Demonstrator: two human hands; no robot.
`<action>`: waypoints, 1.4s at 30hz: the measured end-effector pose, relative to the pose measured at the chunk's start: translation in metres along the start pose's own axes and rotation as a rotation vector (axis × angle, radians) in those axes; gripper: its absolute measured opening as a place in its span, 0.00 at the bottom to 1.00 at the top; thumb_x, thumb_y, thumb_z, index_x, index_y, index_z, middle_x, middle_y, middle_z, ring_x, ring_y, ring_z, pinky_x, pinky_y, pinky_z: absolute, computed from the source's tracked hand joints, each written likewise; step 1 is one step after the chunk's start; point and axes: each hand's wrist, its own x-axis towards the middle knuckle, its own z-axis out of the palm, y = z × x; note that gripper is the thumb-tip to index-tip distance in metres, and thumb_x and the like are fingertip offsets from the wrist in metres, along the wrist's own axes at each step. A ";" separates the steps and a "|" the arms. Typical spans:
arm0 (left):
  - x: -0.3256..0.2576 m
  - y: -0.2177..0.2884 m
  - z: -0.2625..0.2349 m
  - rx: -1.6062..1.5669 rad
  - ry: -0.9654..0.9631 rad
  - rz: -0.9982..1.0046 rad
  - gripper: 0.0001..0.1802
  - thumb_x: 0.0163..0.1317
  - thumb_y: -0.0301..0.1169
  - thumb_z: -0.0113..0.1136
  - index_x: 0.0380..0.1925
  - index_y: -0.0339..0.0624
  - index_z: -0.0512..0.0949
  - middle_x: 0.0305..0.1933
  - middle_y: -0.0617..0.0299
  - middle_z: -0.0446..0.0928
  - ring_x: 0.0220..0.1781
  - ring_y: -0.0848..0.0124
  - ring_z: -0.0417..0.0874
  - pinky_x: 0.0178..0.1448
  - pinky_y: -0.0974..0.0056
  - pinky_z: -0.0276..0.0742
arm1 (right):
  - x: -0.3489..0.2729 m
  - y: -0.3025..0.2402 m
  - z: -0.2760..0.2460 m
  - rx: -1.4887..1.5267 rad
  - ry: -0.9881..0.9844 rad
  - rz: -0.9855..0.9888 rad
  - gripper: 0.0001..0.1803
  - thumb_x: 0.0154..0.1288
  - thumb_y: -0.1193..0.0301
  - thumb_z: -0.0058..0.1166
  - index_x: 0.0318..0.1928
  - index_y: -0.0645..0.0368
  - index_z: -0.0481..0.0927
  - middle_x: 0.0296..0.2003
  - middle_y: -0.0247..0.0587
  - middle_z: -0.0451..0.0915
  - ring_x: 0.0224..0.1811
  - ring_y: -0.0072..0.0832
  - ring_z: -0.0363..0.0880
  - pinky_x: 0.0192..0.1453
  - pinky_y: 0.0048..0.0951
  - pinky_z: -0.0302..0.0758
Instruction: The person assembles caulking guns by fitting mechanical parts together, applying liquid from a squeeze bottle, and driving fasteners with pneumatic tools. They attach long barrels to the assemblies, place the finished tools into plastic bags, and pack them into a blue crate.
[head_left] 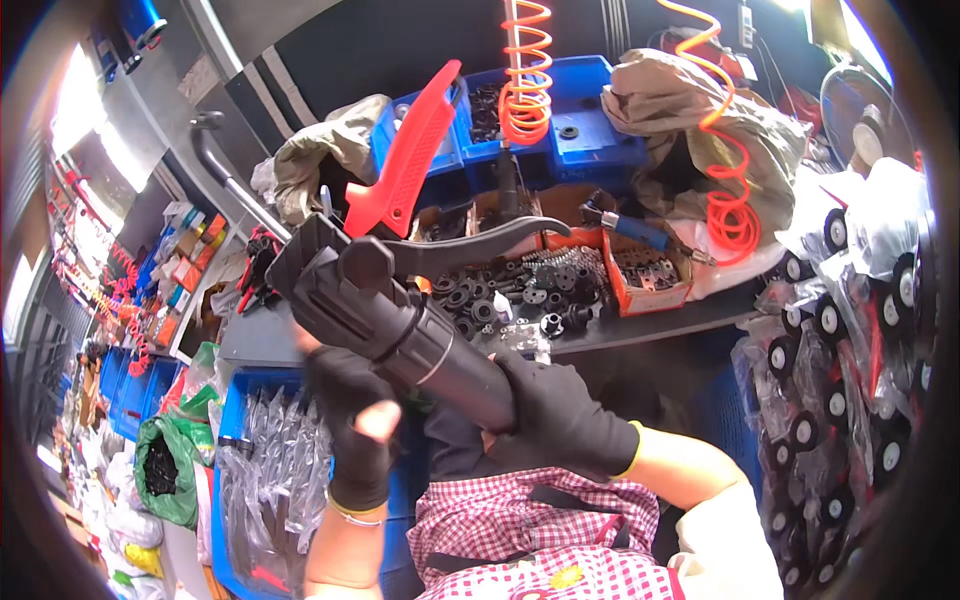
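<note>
A long black tool (345,305) with a thick ribbed head and a smooth tube slants across the middle of the view. From its head stick out a red handle (410,160), a curved black lever (480,245) and a metal rod (240,185) with a dark bent end. My right hand (560,415), in a black fingerless glove, is closed round the lower tube. My left hand (350,410), gloved alike, is just below the head, its thumb out to the side. Its other fingers are blurred and partly behind the tool, so their grip is unclear.
Small black parts (520,285) cover the dark bench, with an orange-red parts box (650,270) and blue bins (590,140) behind. Orange coiled air hoses (525,90) hang down. A blue crate (230,500) of bagged parts is at left; bagged wheels (830,320) pile up at right.
</note>
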 end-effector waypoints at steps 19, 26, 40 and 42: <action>0.013 -0.060 0.049 -0.212 -0.062 -0.642 0.36 0.57 0.50 0.61 0.57 0.35 0.70 0.49 0.47 0.80 0.44 0.56 0.85 0.51 0.55 0.83 | -0.110 0.069 0.018 0.477 -0.100 0.334 0.36 0.44 0.60 0.71 0.54 0.62 0.74 0.40 0.54 0.82 0.44 0.46 0.84 0.49 0.38 0.77; 0.054 -0.117 0.019 -0.999 -0.496 -0.721 0.51 0.47 0.34 0.78 0.69 0.37 0.58 0.64 0.52 0.63 0.65 0.58 0.67 0.68 0.49 0.69 | -0.177 0.131 0.053 1.493 -0.637 0.320 0.37 0.45 0.72 0.66 0.59 0.68 0.70 0.32 0.34 0.77 0.29 0.21 0.73 0.33 0.25 0.72; 0.013 -0.152 0.007 -0.465 -0.275 -0.767 0.48 0.58 0.36 0.68 0.73 0.36 0.52 0.61 0.51 0.63 0.53 0.62 0.70 0.60 0.61 0.70 | -0.324 0.403 0.139 -0.271 0.169 0.949 0.21 0.69 0.61 0.45 0.54 0.59 0.79 0.54 0.51 0.79 0.51 0.44 0.80 0.60 0.44 0.71; 0.011 -0.148 0.010 -0.430 -0.253 -0.775 0.48 0.58 0.36 0.68 0.73 0.36 0.52 0.61 0.51 0.63 0.53 0.62 0.70 0.60 0.61 0.70 | -0.318 0.428 0.157 -0.381 0.098 0.895 0.24 0.73 0.61 0.38 0.61 0.58 0.77 0.62 0.52 0.75 0.57 0.47 0.78 0.65 0.46 0.68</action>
